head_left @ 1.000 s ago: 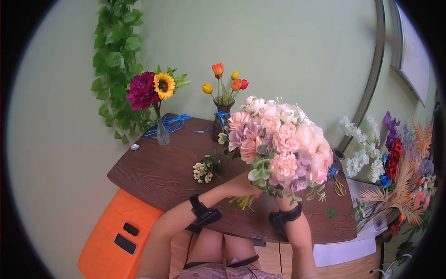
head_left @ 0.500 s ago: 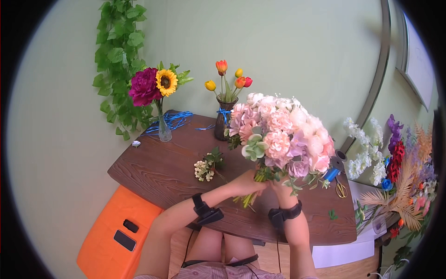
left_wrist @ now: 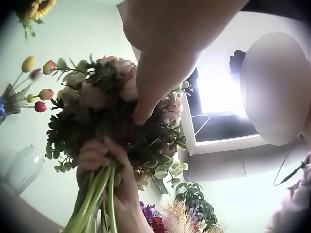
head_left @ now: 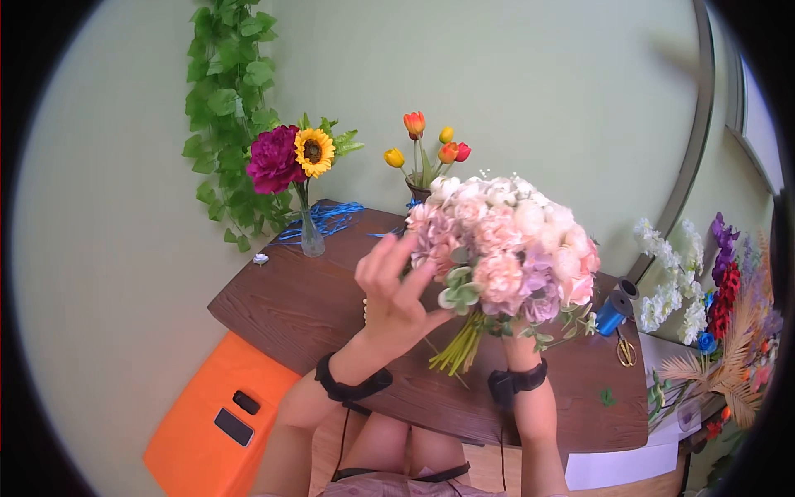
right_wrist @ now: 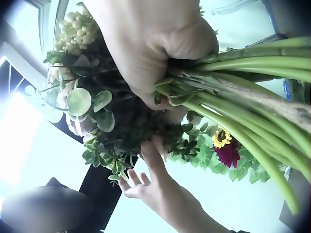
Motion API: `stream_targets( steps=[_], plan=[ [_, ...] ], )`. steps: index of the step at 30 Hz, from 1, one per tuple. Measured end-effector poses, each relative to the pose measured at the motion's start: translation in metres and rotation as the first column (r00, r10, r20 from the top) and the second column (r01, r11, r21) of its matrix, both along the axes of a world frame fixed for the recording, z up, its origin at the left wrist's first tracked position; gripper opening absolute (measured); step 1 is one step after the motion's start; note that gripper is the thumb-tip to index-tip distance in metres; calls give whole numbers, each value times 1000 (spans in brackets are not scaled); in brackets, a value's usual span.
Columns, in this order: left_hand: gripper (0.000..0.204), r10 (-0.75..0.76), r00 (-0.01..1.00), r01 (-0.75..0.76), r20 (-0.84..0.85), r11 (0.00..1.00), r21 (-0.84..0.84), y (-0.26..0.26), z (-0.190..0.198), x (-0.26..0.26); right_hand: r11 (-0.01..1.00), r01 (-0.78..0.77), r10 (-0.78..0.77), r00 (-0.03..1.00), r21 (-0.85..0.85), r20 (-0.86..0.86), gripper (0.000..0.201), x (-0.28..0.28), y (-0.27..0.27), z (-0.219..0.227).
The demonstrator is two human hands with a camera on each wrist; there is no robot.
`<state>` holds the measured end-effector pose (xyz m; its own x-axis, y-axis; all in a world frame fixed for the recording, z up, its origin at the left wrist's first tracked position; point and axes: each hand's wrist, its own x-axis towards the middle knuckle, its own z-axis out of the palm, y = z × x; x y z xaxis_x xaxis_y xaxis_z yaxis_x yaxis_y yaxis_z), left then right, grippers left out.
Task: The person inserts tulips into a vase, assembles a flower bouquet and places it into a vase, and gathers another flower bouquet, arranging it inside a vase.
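Note:
A full bouquet [head_left: 505, 240] of pale pink, white and lilac flowers with green leaves is held above the table. Its bundled green stems [head_left: 457, 344] point down and to the left. My right hand [right_wrist: 155, 46] grips these stems just under the flower heads; in the head view the blooms cover most of that hand. My left hand [head_left: 392, 294] is raised at the bouquet's left side, fingers spread, holding nothing. In the right wrist view the left fingertips [right_wrist: 150, 154] come right up to the leaves at the bouquet's edge.
On the dark wooden table [head_left: 273, 290] stand a glass vase [head_left: 312, 236] with a sunflower and a purple bloom, and a tulip vase [head_left: 420, 191]. Blue ribbon [head_left: 331, 220], a blue spool [head_left: 613, 313] and scissors [head_left: 627, 352] lie around. More flowers [head_left: 729, 323] stand at the right.
My left hand has left the stems and risen to the bouquet's left side, its fingers spreading. The right hand keeps its grip on the stems. The head view has shifted slightly.

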<state>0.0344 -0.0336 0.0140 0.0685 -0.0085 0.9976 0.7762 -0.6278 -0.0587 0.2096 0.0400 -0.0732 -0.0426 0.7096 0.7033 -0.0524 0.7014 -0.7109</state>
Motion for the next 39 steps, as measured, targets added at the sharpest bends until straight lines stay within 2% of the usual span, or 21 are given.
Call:
stream_targets(
  steps=[3, 4, 5, 7, 10, 12, 13, 15, 17, 19, 21, 23, 24, 26, 29, 31, 33, 35, 36, 37, 39],
  plan=[
    [72, -85, 980, 76, -179, 996, -55, 4, 9, 4, 1000, 9, -10, 999, -16, -36, 41, -6, 0, 0],
    [70, -111, 978, 111, -179, 994, -12, 12, 7, 5, 1000, 13, -14, 999, -21, -46, 41, -21, 21, 17],
    [70, -113, 977, 113, -181, 994, -14, 13, 5, 5, 1000, 18, -19, 998, -25, -56, 41, -4, 2, 6],
    [68, -117, 979, 89, -164, 982, -169, 15, 3, 5, 999, 34, -36, 996, -31, -81, 40, -12, 10, -1],
    [63, -203, 978, 190, -48, 963, -192, 22, -2, 9, 997, 59, -64, 992, -41, -109, 40, -7, 5, -10],
    [61, -159, 986, 148, -57, 977, -155, 28, -3, 12, 996, 72, -77, 990, -44, -120, 40, -4, 3, -7],
    [60, -109, 992, 101, -65, 988, -114, 31, -3, 13, 973, -65, 24, 983, -222, -182, 39, -1, 0, -2],
    [56, -93, 990, 79, -102, 988, -132, 35, -2, 10, 785, -351, 180, 917, -511, -355, 38, 1, -5, 8],
    [52, -77, 987, 56, -140, 987, -148, 39, 0, 5, 759, -390, 177, 894, -521, -412, 32, 2, -6, 9],
    [42, -179, 969, 179, -172, 984, -16, 44, 3, 1, 520, -711, 409, 694, -473, -593, 22, 9, -10, 18],
    [35, -222, 958, 227, -184, 974, 10, 46, 2, 2, 539, -718, 442, 686, -440, -578, 14, 9, -13, 23],
    [35, -218, 965, 229, -147, 971, 63, 50, -2, 5, 469, -705, 343, 701, -532, -625, 11, 11, -13, 27],
    [33, -271, 957, 277, -102, 960, 47, 51, -4, 9, 477, -704, 343, 701, -526, -626, 11, 10, -15, 31],
    [31, -268, 953, 270, -138, 963, -3, 51, -9, 9, 620, -480, 238, 869, -621, -434, 12, 6, -24, 37],
    [25, -271, 946, 267, -178, 963, -46, 54, -13, 9, 644, -445, 239, 890, -622, -389, 11, 4, -29, 45],
    [29, -306, 947, 299, -94, 951, -82, 49, -9, 6, 630, -445, 196, 884, -636, -425, 8, 1, -31, 47],
    [37, -365, 930, 359, -36, 927, -109, 45, -9, -2, 713, -347, 197, 933, -609, -301, 7, -2, -30, 47],
    [56, -420, 906, 417, -52, 907, -64, 41, -13, -9, 699, -380, 190, 916, -607, -354, 7, -2, -25, 38],
    [53, -455, 890, 455, 17, 890, 9, 39, -14, -6, 735, -366, 191, 919, -571, -344, 8, -3, -25, 37],
    [53, -453, 891, 453, 20, 891, 7, 35, -14, -7, 769, -352, 190, 923, -533, -335, 10, -4, -25, 35],
    [58, -191, 975, 199, -111, 977, 70, 18, -2, -7, 791, -383, 225, 907, -477, -355, 18, -5, -21, 30]
  ],
)
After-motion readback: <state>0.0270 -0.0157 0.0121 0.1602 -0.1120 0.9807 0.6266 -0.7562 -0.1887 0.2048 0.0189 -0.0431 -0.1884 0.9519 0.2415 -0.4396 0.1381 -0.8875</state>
